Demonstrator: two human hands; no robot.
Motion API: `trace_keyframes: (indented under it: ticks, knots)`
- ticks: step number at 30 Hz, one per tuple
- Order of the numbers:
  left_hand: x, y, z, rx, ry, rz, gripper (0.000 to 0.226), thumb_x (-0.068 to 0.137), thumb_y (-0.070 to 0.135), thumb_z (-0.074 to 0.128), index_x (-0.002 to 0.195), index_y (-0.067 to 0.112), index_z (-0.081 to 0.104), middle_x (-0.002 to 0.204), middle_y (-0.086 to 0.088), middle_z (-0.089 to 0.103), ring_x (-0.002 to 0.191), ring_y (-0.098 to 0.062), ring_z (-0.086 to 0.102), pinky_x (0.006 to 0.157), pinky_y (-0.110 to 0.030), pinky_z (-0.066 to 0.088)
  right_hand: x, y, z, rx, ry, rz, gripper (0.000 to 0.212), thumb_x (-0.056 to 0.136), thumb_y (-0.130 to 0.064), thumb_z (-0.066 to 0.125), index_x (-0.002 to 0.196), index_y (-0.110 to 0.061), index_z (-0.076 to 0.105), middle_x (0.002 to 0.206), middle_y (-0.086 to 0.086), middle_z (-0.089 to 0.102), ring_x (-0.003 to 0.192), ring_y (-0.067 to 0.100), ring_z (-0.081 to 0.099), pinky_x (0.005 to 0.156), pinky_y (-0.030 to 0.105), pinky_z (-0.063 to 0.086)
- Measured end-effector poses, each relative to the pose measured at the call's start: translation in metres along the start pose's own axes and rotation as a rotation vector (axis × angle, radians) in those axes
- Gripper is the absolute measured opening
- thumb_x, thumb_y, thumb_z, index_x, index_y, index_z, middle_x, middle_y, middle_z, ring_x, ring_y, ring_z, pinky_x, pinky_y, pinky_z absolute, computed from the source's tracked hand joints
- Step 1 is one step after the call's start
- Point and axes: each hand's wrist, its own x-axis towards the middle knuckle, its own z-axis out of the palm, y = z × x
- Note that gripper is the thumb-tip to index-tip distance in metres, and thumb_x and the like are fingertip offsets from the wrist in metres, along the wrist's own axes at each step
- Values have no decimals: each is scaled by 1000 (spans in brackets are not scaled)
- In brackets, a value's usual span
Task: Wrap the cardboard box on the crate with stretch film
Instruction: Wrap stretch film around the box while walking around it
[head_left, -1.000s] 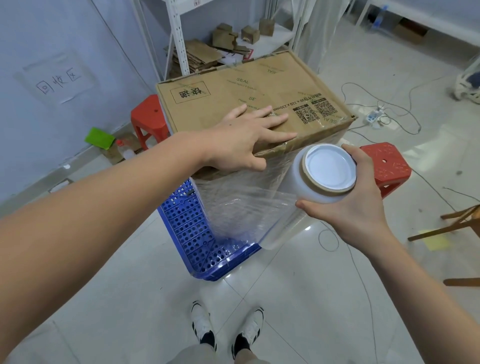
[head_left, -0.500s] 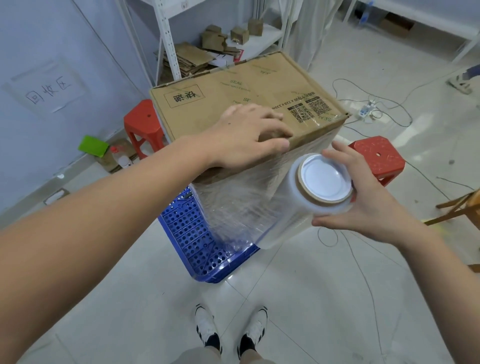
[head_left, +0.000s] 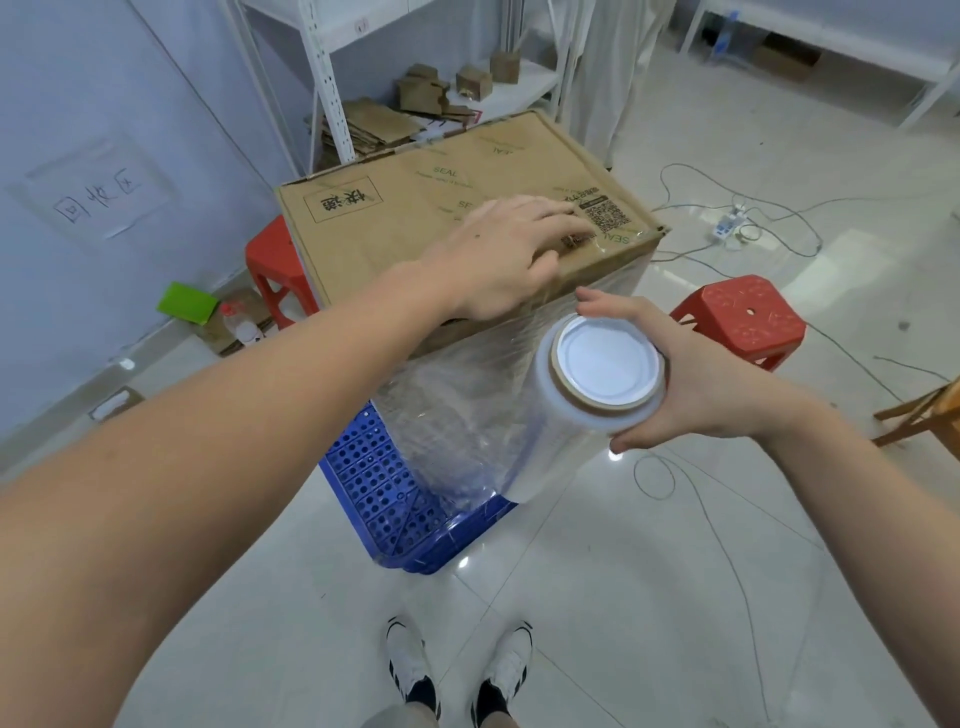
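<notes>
A brown cardboard box (head_left: 415, 208) stands on a blue perforated crate (head_left: 374, 483). Clear stretch film (head_left: 457, 415) covers the box's near side and reaches down over the crate's edge. My left hand (head_left: 509, 260) rests palm down on the box top near its front edge, fingers spread over the printed codes. My right hand (head_left: 696, 379) grips the upper end of the stretch film roll (head_left: 587, 400), which stands upright against the box's near right corner with its white end cap facing me.
Red stools stand to the right (head_left: 743, 317) and behind the box on the left (head_left: 275, 265). A white shelf rack (head_left: 332, 78) holds flattened cardboard. Cables and a power strip (head_left: 727, 223) lie on the tiled floor. A wooden chair frame (head_left: 924, 415) sits at the right edge.
My right hand has carried the roll up and toward the box's right corner, drawing the film tight against the near side. My left hand slid slightly right on the box top.
</notes>
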Motion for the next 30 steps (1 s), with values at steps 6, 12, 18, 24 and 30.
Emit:
trace_keyframes:
  ticks: [6, 12, 18, 24, 30]
  knots:
    - [-2, -3, 2, 21, -52, 2, 52, 109, 57, 29, 158, 41, 37, 171, 7, 22, 159, -16, 14, 129, -44, 7, 3, 4, 14, 74, 128, -36, 111, 59, -7, 97, 147, -39, 38, 143, -23, 45, 138, 3, 43, 106, 11, 35]
    - [-2, -5, 2, 34, -43, 16, 55, 107, 61, 31, 158, 42, 36, 171, 7, 21, 159, -15, 13, 129, -45, 8, -3, 4, 19, 66, 263, 3, 108, 58, -14, 99, 145, -41, 42, 137, -29, 49, 134, 1, 46, 102, 8, 36]
    - [-2, -6, 2, 18, -55, 25, 54, 108, 60, 27, 159, 43, 34, 172, 8, 19, 159, -15, 12, 129, -47, 8, -7, 2, 27, 108, 597, 194, 104, 54, -27, 102, 141, -40, 47, 129, -30, 54, 124, -9, 50, 102, 16, 41]
    - [-4, -7, 1, 4, -48, 34, 53, 109, 58, 28, 158, 42, 35, 172, 8, 19, 159, -16, 12, 129, -45, 6, -5, -14, 43, 97, 802, 365, 99, 53, -29, 101, 136, -41, 49, 122, -34, 53, 113, -17, 50, 94, 16, 42]
    - [-1, -8, -3, 13, -63, 42, 53, 109, 57, 27, 159, 42, 34, 172, 7, 19, 159, -16, 11, 129, -43, 3, -9, -26, 45, 72, 852, 422, 99, 51, -31, 101, 136, -40, 51, 125, -24, 59, 118, 5, 56, 101, 33, 49]
